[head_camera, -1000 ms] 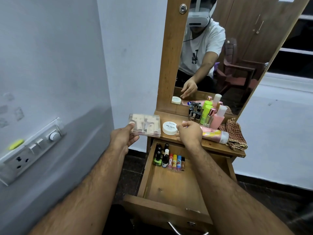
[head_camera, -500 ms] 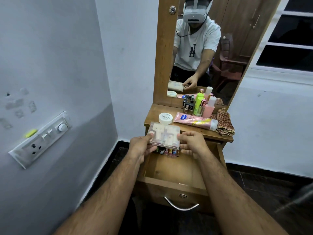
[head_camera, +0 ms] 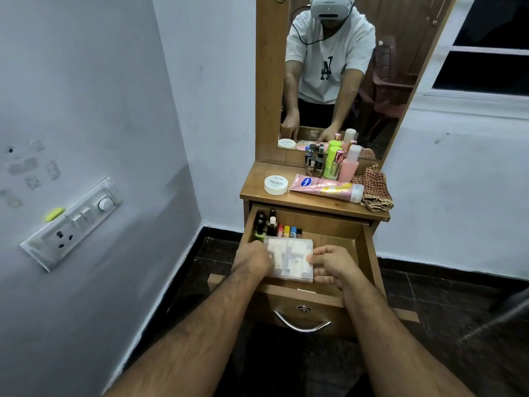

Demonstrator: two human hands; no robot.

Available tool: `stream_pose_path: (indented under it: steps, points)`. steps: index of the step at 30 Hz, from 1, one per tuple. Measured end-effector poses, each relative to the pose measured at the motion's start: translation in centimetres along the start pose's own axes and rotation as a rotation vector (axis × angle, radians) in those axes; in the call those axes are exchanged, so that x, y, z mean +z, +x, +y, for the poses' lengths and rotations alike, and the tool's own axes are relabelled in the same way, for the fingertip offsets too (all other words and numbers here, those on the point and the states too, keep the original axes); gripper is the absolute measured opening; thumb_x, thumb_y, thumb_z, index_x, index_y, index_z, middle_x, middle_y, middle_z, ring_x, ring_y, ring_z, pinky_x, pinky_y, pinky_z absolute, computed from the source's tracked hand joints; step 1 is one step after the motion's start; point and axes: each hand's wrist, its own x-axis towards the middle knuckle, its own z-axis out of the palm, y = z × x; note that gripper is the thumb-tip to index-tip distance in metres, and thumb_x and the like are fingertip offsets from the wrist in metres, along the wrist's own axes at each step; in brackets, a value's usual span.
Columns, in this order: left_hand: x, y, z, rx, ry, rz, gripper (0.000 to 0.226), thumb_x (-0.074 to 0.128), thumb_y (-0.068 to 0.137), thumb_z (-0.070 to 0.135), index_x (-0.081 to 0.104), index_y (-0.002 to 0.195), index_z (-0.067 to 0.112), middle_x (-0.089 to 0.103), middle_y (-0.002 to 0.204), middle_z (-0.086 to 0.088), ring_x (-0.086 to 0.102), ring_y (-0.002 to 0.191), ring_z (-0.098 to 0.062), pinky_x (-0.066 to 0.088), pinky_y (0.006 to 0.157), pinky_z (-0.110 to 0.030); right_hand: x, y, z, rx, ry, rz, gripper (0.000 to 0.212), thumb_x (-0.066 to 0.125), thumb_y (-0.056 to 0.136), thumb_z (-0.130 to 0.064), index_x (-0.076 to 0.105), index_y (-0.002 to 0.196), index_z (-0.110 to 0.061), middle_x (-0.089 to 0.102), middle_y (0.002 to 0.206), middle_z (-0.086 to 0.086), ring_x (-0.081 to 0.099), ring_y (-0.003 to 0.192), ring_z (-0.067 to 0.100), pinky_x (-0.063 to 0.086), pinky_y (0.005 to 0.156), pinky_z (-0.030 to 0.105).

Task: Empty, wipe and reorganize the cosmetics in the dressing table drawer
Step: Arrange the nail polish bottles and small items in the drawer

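Restocking appears well advanced: I see both hands, left hand (head_camera: 253, 260) and right hand (head_camera: 329, 263), gripping the clear case (head_camera: 290, 259) low inside the drawer (head_camera: 369, 253), behind small bottles (head_camera: 276, 227). Tube (head_camera: 325, 187), jar (head_camera: 276, 184) and tall bottles (head_camera: 332, 161) remain on top.

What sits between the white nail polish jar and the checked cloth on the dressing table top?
In the head view, a pink tube lies on its side between the white jar and the checked cloth, its cap end against the cloth.
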Motion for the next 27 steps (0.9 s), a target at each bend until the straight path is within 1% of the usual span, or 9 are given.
stream_pose_path:
  steps: [3, 5, 7, 9, 12, 14, 19, 23, 27]
  points:
    - [0.4, -0.4, 0.0, 0.000, 0.112, -0.024, 0.025, 0.070, 0.087, 0.023, 0.066, 0.108, 0.011, 0.068, 0.103, -0.005, 0.064, 0.090, -0.019, 0.054, 0.068, -0.029, 0.7, 0.1, 0.3, 0.049, -0.084, -0.027, 0.018, 0.069, 0.087, 0.003, 0.057, 0.097, -0.005, 0.071, 0.080, 0.014, 0.067, 0.056, 0.021, 0.055, 0.049, 0.029]
    - [0.5, -0.6, -0.1, -0.004, 0.157, -0.027, 0.024, 0.066, 0.089, 0.019, 0.067, 0.111, 0.010, 0.069, 0.106, -0.006, 0.065, 0.093, -0.021, 0.054, 0.068, -0.029, 1.3, 0.4, 0.4, 0.064, -0.139, -0.034, 0.017, 0.069, 0.086, 0.004, 0.056, 0.091, -0.006, 0.068, 0.079, 0.015, 0.065, 0.056, 0.022, 0.053, 0.045, 0.028]
    - [0.6, -0.5, -0.2, -0.005, 0.176, -0.029, 0.024, 0.061, 0.091, 0.015, 0.067, 0.114, 0.008, 0.069, 0.109, -0.008, 0.065, 0.094, -0.022, 0.057, 0.073, -0.031, 1.9, 0.7, 0.4, 0.093, -0.179, -0.044, 0.017, 0.065, 0.089, 0.006, 0.054, 0.082, -0.005, 0.065, 0.075, 0.016, 0.062, 0.056, 0.023, 0.050, 0.040, 0.026]
    - [0.6, -0.5, -0.2, -0.003, 0.203, -0.032, 0.025, 0.059, 0.093, 0.013, 0.064, 0.116, 0.007, 0.067, 0.112, -0.009, 0.063, 0.092, -0.022, 0.054, 0.072, -0.030, 2.4, 1.1, 0.5, 0.140, -0.194, -0.063, 0.024, 0.059, 0.092, 0.008, 0.052, 0.074, -0.006, 0.060, 0.069, 0.015, 0.056, 0.052, 0.022, 0.046, 0.037, 0.024]
    - [0.6, -0.5, -0.1, -0.001, 0.209, -0.016, 0.026, 0.063, 0.091, 0.013, 0.064, 0.116, 0.008, 0.066, 0.111, -0.008, 0.057, 0.084, -0.020, 0.051, 0.067, -0.029, 2.8, 1.3, 0.4, 0.187, -0.235, -0.091, 0.031, 0.053, 0.094, 0.011, 0.048, 0.068, -0.005, 0.052, 0.053, 0.011, 0.048, 0.035, 0.015, 0.041, 0.033, 0.020]
    - [0.5, -0.8, -0.1, 0.000, 0.202, 0.002, 0.024, 0.064, 0.090, 0.013, 0.065, 0.114, 0.010, 0.067, 0.108, -0.007, 0.056, 0.082, -0.019, 0.051, 0.065, -0.029, 2.9, 1.3, 0.4, 0.175, -0.250, -0.098, 0.030, 0.054, 0.092, 0.013, 0.049, 0.068, -0.003, 0.052, 0.052, 0.012, 0.049, 0.030, 0.014, 0.042, 0.034, 0.021]
    - [0.4, -1.3, 0.1, 0.106, 0.198, 0.096, 0.017, 0.057, 0.093, 0.006, 0.066, 0.107, 0.008, 0.068, 0.108, -0.009, 0.064, 0.094, -0.022, 0.055, 0.077, -0.031, 3.2, 1.7, 0.1, 0.130, -0.292, -0.098, 0.010, 0.058, 0.093, 0.004, 0.060, 0.083, 0.004, 0.064, 0.073, 0.016, 0.067, 0.055, 0.023, 0.058, 0.050, 0.032]
    - [0.1, -1.6, 0.2, 0.142, 0.232, 0.105, 0.020, 0.054, 0.095, 0.006, 0.065, 0.112, 0.006, 0.068, 0.112, -0.010, 0.065, 0.100, -0.022, 0.052, 0.077, -0.029, 4.0, 1.9, -0.3, 0.159, -0.256, -0.109, 0.016, 0.057, 0.096, 0.000, 0.056, 0.080, -0.003, 0.059, 0.072, 0.010, 0.059, 0.038, 0.014, 0.052, 0.040, 0.026]
    - [0.3, -1.6, 0.0, 0.160, 0.257, 0.087, 0.024, 0.051, 0.095, 0.006, 0.065, 0.116, 0.007, 0.067, 0.116, -0.010, 0.064, 0.103, -0.023, 0.052, 0.080, -0.031, 4.3, 1.9, 0.2, 0.166, -0.203, -0.040, 0.019, 0.056, 0.095, 0.001, 0.055, 0.078, -0.007, 0.062, 0.074, 0.010, 0.061, 0.057, 0.018, 0.050, 0.039, 0.026]
